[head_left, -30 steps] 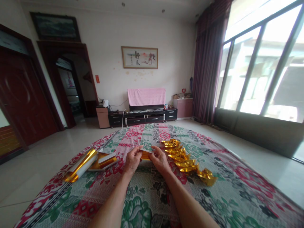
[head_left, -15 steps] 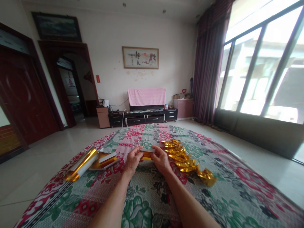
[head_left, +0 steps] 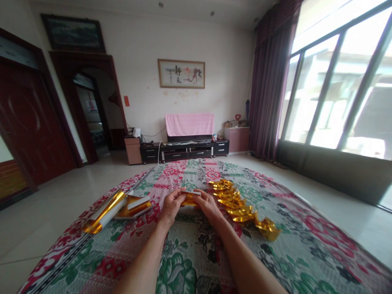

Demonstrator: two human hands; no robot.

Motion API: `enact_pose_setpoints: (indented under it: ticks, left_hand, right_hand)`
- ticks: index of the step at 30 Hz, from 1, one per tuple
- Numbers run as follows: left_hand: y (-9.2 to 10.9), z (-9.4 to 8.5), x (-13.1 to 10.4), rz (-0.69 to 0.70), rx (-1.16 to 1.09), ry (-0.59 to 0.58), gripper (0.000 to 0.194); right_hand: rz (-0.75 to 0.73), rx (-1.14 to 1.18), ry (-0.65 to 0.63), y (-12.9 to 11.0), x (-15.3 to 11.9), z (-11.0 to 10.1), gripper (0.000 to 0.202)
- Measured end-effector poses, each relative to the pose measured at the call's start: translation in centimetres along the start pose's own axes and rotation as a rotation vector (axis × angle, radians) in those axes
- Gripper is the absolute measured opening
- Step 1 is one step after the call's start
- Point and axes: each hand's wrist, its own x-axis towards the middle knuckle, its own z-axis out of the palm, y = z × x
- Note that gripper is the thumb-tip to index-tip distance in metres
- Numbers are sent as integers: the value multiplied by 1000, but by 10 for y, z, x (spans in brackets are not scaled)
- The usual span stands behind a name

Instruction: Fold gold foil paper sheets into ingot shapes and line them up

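Above the patterned cloth (head_left: 176,269), the gold-and-white piece (head_left: 191,199) is between the two hands; fingers of the left hand (head_left: 172,204) and of the right hand (head_left: 210,206) pinch its ends. Compared with one second ago, its white part shows as a narrower strip and more gold is visible, which suggests a small turning or folding. The gold roll (head_left: 107,210) and the row of gold pieces (head_left: 240,212) remain in their places.

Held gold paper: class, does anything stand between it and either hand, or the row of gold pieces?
Nothing visible separates the gold paper from the left hand or right hand; both grip it. The right hand lies between it and the row.
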Motion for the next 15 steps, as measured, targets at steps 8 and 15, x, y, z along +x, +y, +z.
enact_pose_setpoints:
  ticks: [8,15]
  left_hand:
    - [-10,-3,7,73,-17,-44,50]
    - [-4,0,3,40,-69,-41,59]
  right_hand:
    - [-5,99,-98,-6,-9,3,39]
    - [-41,106,-53,-1,-7,6,40]
